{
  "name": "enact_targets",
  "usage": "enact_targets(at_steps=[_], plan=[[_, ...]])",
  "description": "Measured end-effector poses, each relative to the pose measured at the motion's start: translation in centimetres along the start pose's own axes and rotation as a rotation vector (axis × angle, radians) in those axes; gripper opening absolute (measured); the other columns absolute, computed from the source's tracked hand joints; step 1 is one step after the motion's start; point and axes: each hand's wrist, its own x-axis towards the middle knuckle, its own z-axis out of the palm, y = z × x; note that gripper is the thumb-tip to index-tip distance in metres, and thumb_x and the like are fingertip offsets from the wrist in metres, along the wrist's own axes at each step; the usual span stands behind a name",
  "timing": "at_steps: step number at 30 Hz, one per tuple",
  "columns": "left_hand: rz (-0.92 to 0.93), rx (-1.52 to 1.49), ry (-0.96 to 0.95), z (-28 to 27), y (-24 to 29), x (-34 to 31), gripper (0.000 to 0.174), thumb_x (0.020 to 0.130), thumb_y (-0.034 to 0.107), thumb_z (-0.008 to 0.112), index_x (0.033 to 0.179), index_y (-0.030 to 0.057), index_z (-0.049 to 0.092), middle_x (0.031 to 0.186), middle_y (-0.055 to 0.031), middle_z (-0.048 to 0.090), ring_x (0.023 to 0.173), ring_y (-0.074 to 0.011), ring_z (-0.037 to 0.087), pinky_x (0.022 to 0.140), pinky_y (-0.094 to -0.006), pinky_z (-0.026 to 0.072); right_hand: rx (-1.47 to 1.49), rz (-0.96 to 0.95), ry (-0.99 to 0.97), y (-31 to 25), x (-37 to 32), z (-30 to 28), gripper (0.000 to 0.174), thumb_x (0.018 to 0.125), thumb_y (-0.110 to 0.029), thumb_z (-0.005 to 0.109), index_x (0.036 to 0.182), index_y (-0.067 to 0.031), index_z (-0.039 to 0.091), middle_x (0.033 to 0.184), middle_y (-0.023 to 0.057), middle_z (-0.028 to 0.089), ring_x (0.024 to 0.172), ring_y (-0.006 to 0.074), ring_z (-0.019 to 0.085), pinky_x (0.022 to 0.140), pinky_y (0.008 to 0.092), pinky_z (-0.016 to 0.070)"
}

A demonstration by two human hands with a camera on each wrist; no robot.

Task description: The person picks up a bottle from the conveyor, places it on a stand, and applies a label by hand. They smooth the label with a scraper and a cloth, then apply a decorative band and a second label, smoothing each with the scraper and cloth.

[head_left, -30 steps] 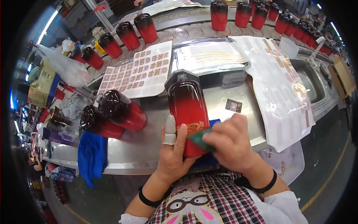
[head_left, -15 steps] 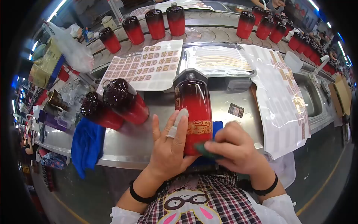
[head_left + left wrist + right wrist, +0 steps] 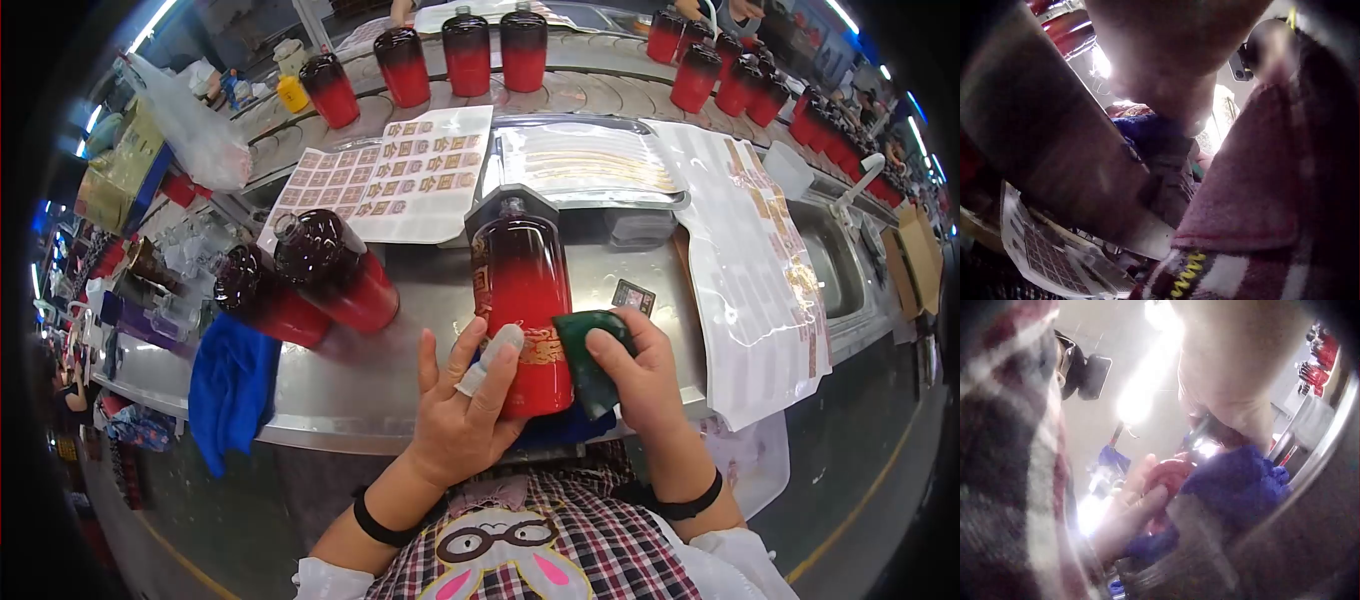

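Note:
A dark-topped red bottle (image 3: 520, 290) with a gold pattern lies near the bench's front edge, its neck pointing away, on a blue cloth (image 3: 570, 428). My left hand (image 3: 458, 415), a whitish cover on one finger, rests along the bottle's lower left side, fingers fairly straight. In my right hand (image 3: 650, 380) a dark green pad (image 3: 590, 350) is pinched between thumb and fingers, at the bottle's right side. The right wrist view shows the bottle's base (image 3: 1175, 475) beside the left hand (image 3: 1125, 519) and the blue cloth (image 3: 1235, 484). The left wrist view is mostly blocked by skin and apron.
Two more bottles (image 3: 340, 275) lean at the left, beside a blue cloth (image 3: 232, 385). Behind are a printed label sheet (image 3: 420, 180), a metal tray (image 3: 590, 160) and a conveyor (image 3: 580, 88) carrying bottles. A long sheet (image 3: 750, 280) and a sink (image 3: 835, 270) are at the right.
The green pad has moved from the bottle's lower front to its right side and now shows spread out. My left hand has shifted slightly right and down. Bottles on the conveyor have moved right.

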Motion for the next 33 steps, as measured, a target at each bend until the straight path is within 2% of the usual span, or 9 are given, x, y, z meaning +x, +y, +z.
enact_targets(at_steps=[5,8,13,17,21,24,28,30,33], plan=[[-0.182,-0.205,0.176,0.8,0.2,-0.5,0.088,0.075,0.025,0.078,0.146,-0.0025,0.035,0.143,-0.0155,0.051,0.14,-0.0371,0.038,0.117,-0.0599,0.0105,-0.937,-0.925,-0.075,-3.3,0.0,0.5,0.043,0.061,-0.003,0.077,0.103,-0.0059,0.068,0.084,0.0062,0.056,0.08,0.0259,0.056,0.073,0.0388,0.0416],[-0.134,-0.112,0.106,-0.4,0.0,-0.1,0.091,0.074,0.027,0.078,0.147,-0.0043,0.032,0.143,-0.0172,0.05,0.139,-0.0374,0.038,0.116,-0.0603,0.011,-0.805,-0.895,-0.576,-5.4,-0.3,1.0,0.047,0.057,-0.005,0.077,0.103,-0.0074,0.068,0.087,0.005,0.056,0.079,0.0239,0.055,0.073,0.0389,0.0397],[0.025,0.072,0.038,-1.9,-0.6,0.8,0.097,0.085,0.044,0.069,0.149,-0.0082,0.019,0.141,-0.0279,0.046,0.136,-0.0453,0.039,0.116,-0.0615,0.0091,-0.901,-0.934,-0.381,-5.1,-0.3,1.3,0.048,0.056,-0.003,0.078,0.103,-0.0083,0.069,0.083,0.0046,0.055,0.076,0.0245,0.054,0.068,0.0374,0.04],[-0.207,-0.098,-0.009,-0.1,-0.8,-0.8,0.102,0.084,0.049,0.069,0.148,-0.0108,0.018,0.146,-0.0325,0.036,0.138,-0.0464,0.036,0.116,-0.061,0.0091,-0.878,-0.906,-0.189,-4.1,-0.5,1.0,0.047,0.056,-0.004,0.079,0.103,-0.0076,0.069,0.087,0.0058,0.057,0.077,0.0249,0.055,0.068,0.0374,0.0402],[-0.141,-0.03,0.036,-1.0,-0.7,0.0,0.103,0.078,0.047,0.074,0.148,-0.0098,0.023,0.15,-0.0264,0.034,0.141,-0.0433,0.031,0.115,-0.0619,0.0101,-0.752,-0.873,-0.545,-5.3,-0.9,1.3,0.047,0.057,-0.003,0.078,0.104,-0.0068,0.069,0.086,0.005,0.057,0.076,0.0236,0.054,0.068,0.0374,0.0398],[-0.185,-0.068,0.05,-0.7,-0.2,0.0,0.103,0.077,0.048,0.075,0.148,-0.0086,0.026,0.149,-0.0227,0.038,0.141,-0.0423,0.03,0.114,-0.0629,0.011,-0.968,-0.928,-0.17,-4.3,-0.7,1.0,0.048,0.056,-0.004,0.079,0.103,-0.0065,0.069,0.085,0.0051,0.056,0.075,0.0244,0.054,0.069,0.0372,0.0398],[-0.294,-0.125,-0.04,0.2,-0.6,-0.4,0.103,0.077,0.049,0.075,0.148,-0.0086,0.027,0.145,-0.0224,0.044,0.138,-0.0439,0.033,0.114,-0.0636,0.0115,-0.732,-0.86,-0.434,-4.8,-1.2,1.3,0.046,0.059,-0.001,0.078,0.103,-0.0063,0.069,0.085,0.0058,0.057,0.074,0.0245,0.053,0.066,0.0374,0.0388],[-0.283,-0.125,-0.049,-0.2,-0.3,-0.1,0.102,0.076,0.049,0.075,0.147,-0.0089,0.028,0.142,-0.0229,0.046,0.137,-0.0444,0.034,0.114,-0.0637,0.0119,-0.957,-0.915,-0.143,-4.0,-0.9,0.8,0.045,0.059,-0.002,0.078,0.103,-0.0066,0.069,0.085,0.0059,0.057,0.076,0.025,0.054,0.067,0.037,0.0395],[-0.272,-0.123,-0.069,-0.3,-0.6,0.0,0.102,0.076,0.049,0.076,0.146,-0.009,0.029,0.143,-0.0238,0.045,0.138,-0.0441,0.034,0.115,-0.0611,0.0106,-0.783,-0.868,-0.443,-4.5,-1.2,0.9,0.042,0.061,-0.001,0.078,0.102,-0.006,0.07,0.085,0.0072,0.058,0.075,0.0253,0.053,0.068,0.0371,0.0408]])
